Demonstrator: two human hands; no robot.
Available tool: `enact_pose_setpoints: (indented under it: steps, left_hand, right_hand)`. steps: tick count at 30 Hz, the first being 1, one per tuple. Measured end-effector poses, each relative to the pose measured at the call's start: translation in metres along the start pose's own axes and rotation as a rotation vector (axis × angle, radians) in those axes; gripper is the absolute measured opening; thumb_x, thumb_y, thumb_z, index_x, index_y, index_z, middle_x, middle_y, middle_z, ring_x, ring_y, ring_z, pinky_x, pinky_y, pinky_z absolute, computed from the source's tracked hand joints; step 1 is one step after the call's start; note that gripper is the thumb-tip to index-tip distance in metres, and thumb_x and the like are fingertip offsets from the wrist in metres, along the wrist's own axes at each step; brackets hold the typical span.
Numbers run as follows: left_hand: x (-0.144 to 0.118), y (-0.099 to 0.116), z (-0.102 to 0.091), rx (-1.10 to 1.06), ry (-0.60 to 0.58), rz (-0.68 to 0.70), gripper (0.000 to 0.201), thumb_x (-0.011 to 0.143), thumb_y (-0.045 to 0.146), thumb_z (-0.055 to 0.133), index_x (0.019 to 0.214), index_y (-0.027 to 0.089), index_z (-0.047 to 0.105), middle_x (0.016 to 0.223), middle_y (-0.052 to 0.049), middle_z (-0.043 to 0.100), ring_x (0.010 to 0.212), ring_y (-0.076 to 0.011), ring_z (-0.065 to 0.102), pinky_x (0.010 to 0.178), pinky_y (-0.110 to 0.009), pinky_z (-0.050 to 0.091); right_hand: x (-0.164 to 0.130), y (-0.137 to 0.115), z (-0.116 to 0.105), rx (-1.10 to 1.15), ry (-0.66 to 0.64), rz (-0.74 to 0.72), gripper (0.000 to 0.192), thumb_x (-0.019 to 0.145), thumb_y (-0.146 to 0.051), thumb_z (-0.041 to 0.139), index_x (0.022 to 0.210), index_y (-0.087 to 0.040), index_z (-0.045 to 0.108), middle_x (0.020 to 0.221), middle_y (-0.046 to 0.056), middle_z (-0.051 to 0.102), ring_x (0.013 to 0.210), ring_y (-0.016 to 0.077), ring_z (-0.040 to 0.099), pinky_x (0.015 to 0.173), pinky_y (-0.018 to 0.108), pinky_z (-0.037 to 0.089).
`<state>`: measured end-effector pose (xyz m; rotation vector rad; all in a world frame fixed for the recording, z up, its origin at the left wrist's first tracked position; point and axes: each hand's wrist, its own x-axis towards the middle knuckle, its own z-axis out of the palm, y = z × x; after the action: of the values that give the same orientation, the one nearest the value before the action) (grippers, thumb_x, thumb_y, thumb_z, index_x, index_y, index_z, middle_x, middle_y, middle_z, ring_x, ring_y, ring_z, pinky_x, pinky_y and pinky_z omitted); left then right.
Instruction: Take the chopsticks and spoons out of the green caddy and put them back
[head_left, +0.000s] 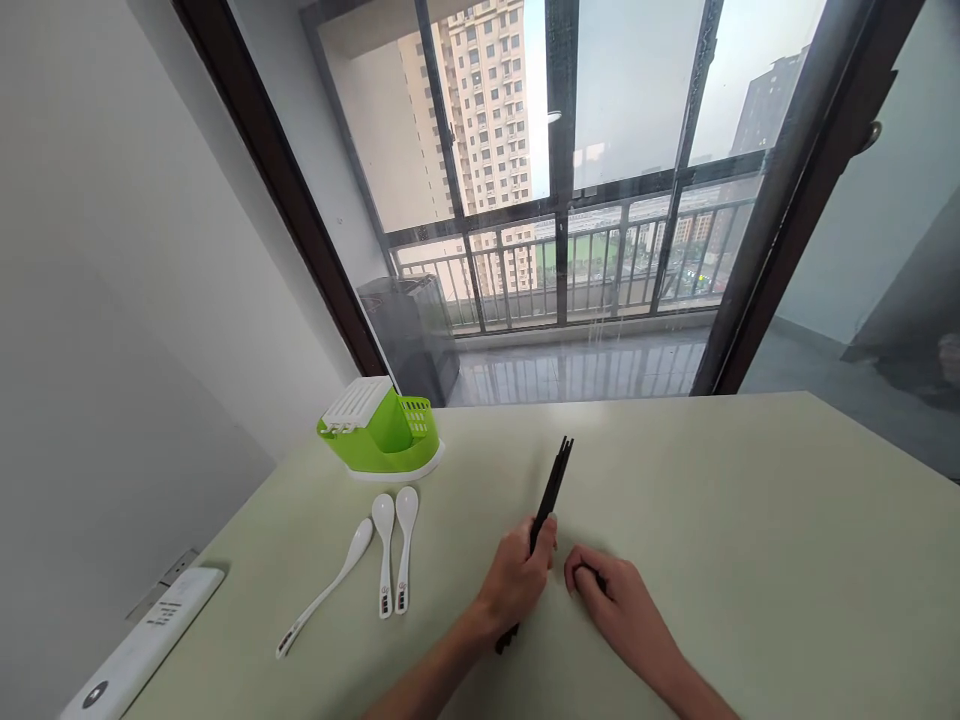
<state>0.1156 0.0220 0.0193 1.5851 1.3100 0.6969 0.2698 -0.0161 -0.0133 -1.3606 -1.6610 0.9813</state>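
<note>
My left hand [517, 580] is closed around a bundle of black chopsticks [553, 480], whose tips point away from me toward the window and whose back ends stick out below my wrist. My right hand [611, 595] rests on the pale green table [750, 560] just right of the left hand, fingers curled, with something small and dark under the fingertips that I cannot make out. Three white spoons [386, 560] lie side by side on the table to the left of my hands.
A green and white cutlery holder [379, 430] stands at the table's far left corner. A white power strip [142, 645] lies at the near left edge by the wall. Behind the table are a glass balcony door and a dark bin [412, 330].
</note>
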Motion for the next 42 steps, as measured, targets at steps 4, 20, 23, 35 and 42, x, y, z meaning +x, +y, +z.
enact_pose_setpoints:
  steps: [4,20,23,35,42]
  left_hand:
    - [-0.023,0.003,-0.014,0.546,0.023,-0.046,0.033,0.106,0.039,0.035,0.108,0.014,0.058,0.083,-0.009,0.071,0.072,-0.0227,0.067,0.065,-0.031,0.046]
    - [-0.062,0.025,-0.001,1.275,-0.006,-0.210,0.041,0.099,0.001,0.039,0.134,0.014,0.056,0.120,-0.018,0.069,0.110,-0.0287,0.071,0.087,-0.040,0.060]
    - [-0.065,0.023,-0.001,1.273,0.016,-0.181,0.039,0.099,0.006,0.046,0.135,0.015,0.056,0.122,-0.016,0.068,0.112,-0.0287,0.069,0.086,-0.041,0.060]
    - [-0.100,-0.003,-0.034,1.139,0.212,0.141,0.047,0.097,0.040,0.063,0.136,0.016,0.053,0.124,-0.013,0.066,0.112,-0.0311,0.064,0.098,-0.049,0.054]
    - [-0.136,-0.056,-0.069,0.987,0.394,0.387,0.048,0.100,0.046,0.055,0.142,0.025,0.047,0.143,-0.012,0.057,0.133,-0.0304,0.056,0.109,-0.051,0.050]
  right_hand:
    - [0.000,0.001,0.001,-0.016,0.003,0.010,0.026,0.089,-0.026,0.036,0.069,-0.023,0.053,0.059,-0.004,0.051,0.055,0.0152,0.043,0.056,0.027,0.028]
    - [0.001,0.016,0.006,-0.047,0.053,-0.053,0.027,0.089,-0.030,0.037,0.069,-0.024,0.052,0.056,-0.005,0.044,0.055,0.0159,0.042,0.058,0.028,0.030]
    - [0.001,0.016,0.006,-0.042,0.065,-0.059,0.027,0.089,-0.031,0.037,0.069,-0.023,0.053,0.056,-0.005,0.044,0.055,0.0158,0.043,0.058,0.027,0.029]
    - [0.001,0.010,0.006,-0.054,0.093,-0.080,0.027,0.087,-0.026,0.037,0.068,-0.023,0.055,0.055,-0.004,0.049,0.055,0.0155,0.046,0.059,0.027,0.032]
    - [0.000,0.011,0.005,-0.078,0.094,-0.094,0.026,0.088,-0.022,0.037,0.069,-0.023,0.055,0.056,-0.004,0.051,0.054,0.0153,0.048,0.058,0.028,0.035]
